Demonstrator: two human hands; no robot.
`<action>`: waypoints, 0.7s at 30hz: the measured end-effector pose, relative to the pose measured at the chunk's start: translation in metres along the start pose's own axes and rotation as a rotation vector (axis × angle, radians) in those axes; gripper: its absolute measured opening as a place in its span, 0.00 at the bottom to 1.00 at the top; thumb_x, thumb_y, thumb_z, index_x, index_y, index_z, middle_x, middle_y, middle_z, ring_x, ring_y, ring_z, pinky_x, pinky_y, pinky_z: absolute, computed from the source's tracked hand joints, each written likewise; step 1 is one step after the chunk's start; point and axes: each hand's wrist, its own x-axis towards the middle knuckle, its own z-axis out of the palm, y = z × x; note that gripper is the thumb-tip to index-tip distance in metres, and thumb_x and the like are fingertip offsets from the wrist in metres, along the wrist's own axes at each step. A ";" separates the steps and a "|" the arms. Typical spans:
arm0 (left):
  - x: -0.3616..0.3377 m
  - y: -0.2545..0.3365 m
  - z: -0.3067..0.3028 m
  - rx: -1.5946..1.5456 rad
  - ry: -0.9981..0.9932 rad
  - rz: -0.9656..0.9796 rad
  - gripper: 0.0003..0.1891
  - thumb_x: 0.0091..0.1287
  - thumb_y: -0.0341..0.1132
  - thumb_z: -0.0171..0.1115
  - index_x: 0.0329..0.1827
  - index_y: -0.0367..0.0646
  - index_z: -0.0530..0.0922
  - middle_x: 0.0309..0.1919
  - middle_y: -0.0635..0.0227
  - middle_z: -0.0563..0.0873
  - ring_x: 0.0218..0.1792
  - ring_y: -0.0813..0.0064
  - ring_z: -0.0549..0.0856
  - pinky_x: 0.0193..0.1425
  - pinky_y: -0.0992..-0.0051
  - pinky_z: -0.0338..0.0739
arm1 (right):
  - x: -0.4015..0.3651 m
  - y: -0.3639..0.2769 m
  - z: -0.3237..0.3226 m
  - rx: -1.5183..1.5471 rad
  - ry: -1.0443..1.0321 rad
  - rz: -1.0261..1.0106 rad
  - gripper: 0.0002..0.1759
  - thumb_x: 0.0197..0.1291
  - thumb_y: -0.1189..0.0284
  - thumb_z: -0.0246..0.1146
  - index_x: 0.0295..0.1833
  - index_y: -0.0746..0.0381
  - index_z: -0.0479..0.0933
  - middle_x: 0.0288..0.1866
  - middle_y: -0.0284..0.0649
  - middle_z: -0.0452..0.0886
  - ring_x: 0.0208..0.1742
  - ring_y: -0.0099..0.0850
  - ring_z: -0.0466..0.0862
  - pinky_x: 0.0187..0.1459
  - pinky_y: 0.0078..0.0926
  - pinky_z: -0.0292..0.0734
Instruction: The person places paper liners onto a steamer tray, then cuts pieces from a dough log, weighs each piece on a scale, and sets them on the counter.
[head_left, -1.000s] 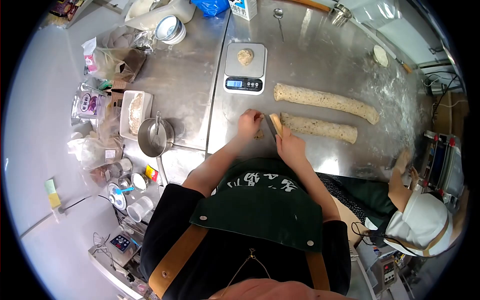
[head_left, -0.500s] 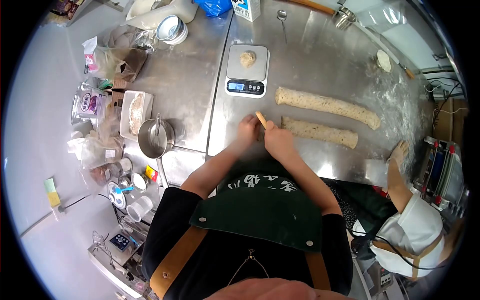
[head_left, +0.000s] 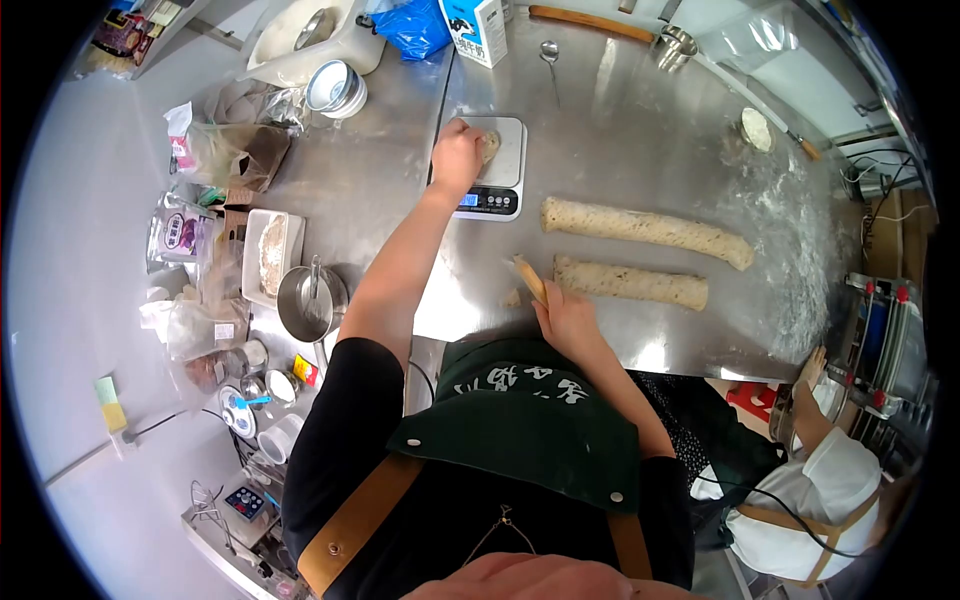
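My left hand [head_left: 458, 158] is over the left side of the digital kitchen scale [head_left: 508, 170], its fingers closed on a piece of dough [head_left: 490, 147] at the weighing plate. Part of the dough is hidden by the fingers. Near the table's front edge, my right hand [head_left: 568, 322] grips a dough scraper [head_left: 531, 279] by its tan handle; the blade hardly shows from above. A small scrap of dough [head_left: 512, 298] lies left of the scraper. Just right of it is a shorter speckled dough log [head_left: 632, 283], with a longer dough log [head_left: 648, 228] behind.
A saucepan [head_left: 308, 300] with a whisk inside and a white flour tub [head_left: 272, 258] stand at left. Behind are stacked bowls [head_left: 336, 90], a milk carton [head_left: 474, 30] and a spoon [head_left: 550, 55]. Flour [head_left: 790, 250] dusts the right side, near another person's hand [head_left: 815, 368].
My left hand has moved from beside the scraper up to the scale and taken hold of the dough there. My right hand keeps the scraper, slightly lower. The other person's hand has drawn back.
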 end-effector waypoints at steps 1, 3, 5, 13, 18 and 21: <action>0.001 -0.002 0.004 0.041 -0.031 0.010 0.05 0.55 0.25 0.62 0.32 0.41 0.85 0.33 0.63 0.82 0.38 0.59 0.82 0.42 0.63 0.79 | -0.002 0.001 -0.001 0.003 0.018 -0.001 0.17 0.59 0.68 0.62 0.49 0.66 0.70 0.25 0.45 0.79 0.22 0.42 0.80 0.24 0.39 0.76; 0.004 -0.003 0.009 0.127 -0.093 0.032 0.06 0.54 0.25 0.61 0.32 0.41 0.85 0.34 0.64 0.82 0.42 0.60 0.82 0.44 0.64 0.79 | -0.004 0.001 -0.008 0.029 0.000 0.015 0.18 0.58 0.68 0.63 0.50 0.67 0.70 0.25 0.45 0.79 0.22 0.42 0.81 0.25 0.39 0.76; 0.001 -0.005 0.008 0.110 -0.124 0.074 0.09 0.54 0.23 0.60 0.35 0.41 0.85 0.36 0.63 0.83 0.44 0.58 0.81 0.48 0.64 0.78 | -0.008 0.001 -0.012 0.060 0.010 0.018 0.19 0.58 0.69 0.63 0.51 0.67 0.70 0.25 0.46 0.79 0.23 0.43 0.81 0.25 0.38 0.76; -0.020 -0.016 -0.001 -0.048 -0.065 -0.055 0.21 0.56 0.21 0.56 0.55 0.38 0.78 0.46 0.53 0.82 0.48 0.52 0.78 0.55 0.62 0.74 | -0.019 0.006 -0.023 0.075 0.012 0.040 0.21 0.56 0.71 0.65 0.53 0.68 0.70 0.24 0.45 0.79 0.22 0.42 0.80 0.24 0.37 0.75; -0.032 -0.017 -0.027 -0.083 -0.015 -0.108 0.19 0.58 0.21 0.57 0.54 0.37 0.78 0.44 0.53 0.82 0.49 0.51 0.78 0.54 0.62 0.74 | -0.024 0.004 -0.021 0.052 -0.026 0.019 0.21 0.55 0.71 0.65 0.52 0.68 0.71 0.24 0.44 0.79 0.22 0.41 0.80 0.24 0.36 0.75; -0.042 -0.027 -0.036 -0.064 0.004 -0.141 0.19 0.58 0.22 0.56 0.55 0.37 0.78 0.45 0.53 0.82 0.49 0.52 0.78 0.55 0.62 0.74 | -0.024 0.003 -0.019 0.053 -0.030 0.000 0.21 0.55 0.71 0.66 0.52 0.68 0.71 0.24 0.44 0.79 0.22 0.40 0.80 0.24 0.35 0.75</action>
